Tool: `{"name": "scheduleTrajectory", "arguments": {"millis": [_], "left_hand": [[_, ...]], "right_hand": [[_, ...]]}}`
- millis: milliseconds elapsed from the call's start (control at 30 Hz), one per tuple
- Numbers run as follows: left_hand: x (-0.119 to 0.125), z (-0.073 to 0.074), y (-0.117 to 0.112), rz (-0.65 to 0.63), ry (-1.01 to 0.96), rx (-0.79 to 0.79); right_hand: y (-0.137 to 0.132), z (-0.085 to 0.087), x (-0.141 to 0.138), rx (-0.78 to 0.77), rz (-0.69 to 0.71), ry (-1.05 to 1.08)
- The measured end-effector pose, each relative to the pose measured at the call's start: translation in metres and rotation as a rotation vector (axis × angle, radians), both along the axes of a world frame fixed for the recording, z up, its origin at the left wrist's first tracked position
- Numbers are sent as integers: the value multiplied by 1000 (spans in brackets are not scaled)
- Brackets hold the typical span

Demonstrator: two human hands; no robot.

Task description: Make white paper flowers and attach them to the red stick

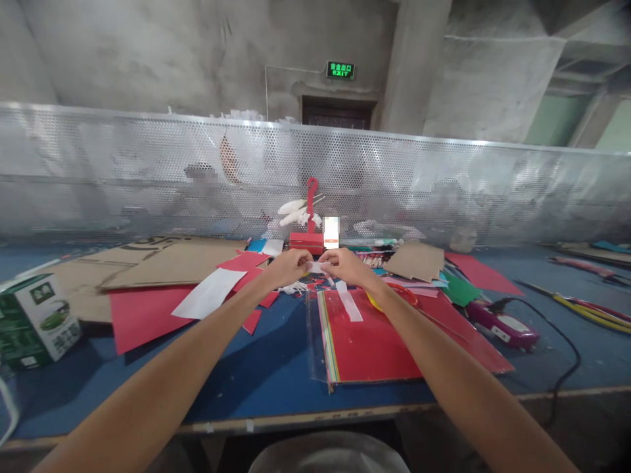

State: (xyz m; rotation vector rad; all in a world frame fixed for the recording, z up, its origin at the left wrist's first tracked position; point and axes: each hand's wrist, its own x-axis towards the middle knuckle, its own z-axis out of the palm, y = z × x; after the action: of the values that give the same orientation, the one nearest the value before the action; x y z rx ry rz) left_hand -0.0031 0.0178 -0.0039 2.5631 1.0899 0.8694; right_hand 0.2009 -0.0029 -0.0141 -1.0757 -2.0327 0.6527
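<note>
Scrap of white paper pinched betw. left hand & right hand, mostly hidden

The small white paper slip, pinched between the left hand and the right hand, looks thin and matt. Near the tabletop's front edge, the stack of red and coloured paper sheets lies in a clear plastic sleeve with a glossy shine. The blue tabletop is matt and scuffed pale. The flat brown cardboard sheets toward the back left look dull and rough. The perforated metal screen along the back edge gleams silvery.
</note>
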Motion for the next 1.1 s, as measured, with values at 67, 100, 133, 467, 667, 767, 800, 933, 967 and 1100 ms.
{"name": "scheduleTrajectory", "arguments": {"millis": [67, 100, 133, 467, 667, 767, 800, 933, 967, 1100], "left_hand": [[0, 0, -1, 4, 14, 16], [1, 0, -1, 2, 17, 28], [1, 0, -2, -2, 16, 38], [2, -6, 7, -9, -102, -114], [4, -8, 9, -42, -193, -260], [4, -9, 9, -86, -198, -327], [4, -10, 10, -103, -195, -350], [3, -13, 15, -125, -207, -401], [3, -14, 17, -124, -217, -406], [3, -15, 18, -122, -232, -450]], "right_hand": [[0, 0, 0, 5, 1, 4], [0, 0, 0, 8, 4, 4], [-1, 0, 0, 11, 8, 4], [-11, 5, -4, 299, 63, -185], [-9, 6, -7, 478, 115, -266], [-7, 5, -5, 472, 93, -281], [-6, 5, -5, 466, 86, -282], [-6, 6, -3, 443, 68, -257], [-7, 7, -3, 435, 58, -251], [-10, 9, -2, 402, 11, -246]]}}
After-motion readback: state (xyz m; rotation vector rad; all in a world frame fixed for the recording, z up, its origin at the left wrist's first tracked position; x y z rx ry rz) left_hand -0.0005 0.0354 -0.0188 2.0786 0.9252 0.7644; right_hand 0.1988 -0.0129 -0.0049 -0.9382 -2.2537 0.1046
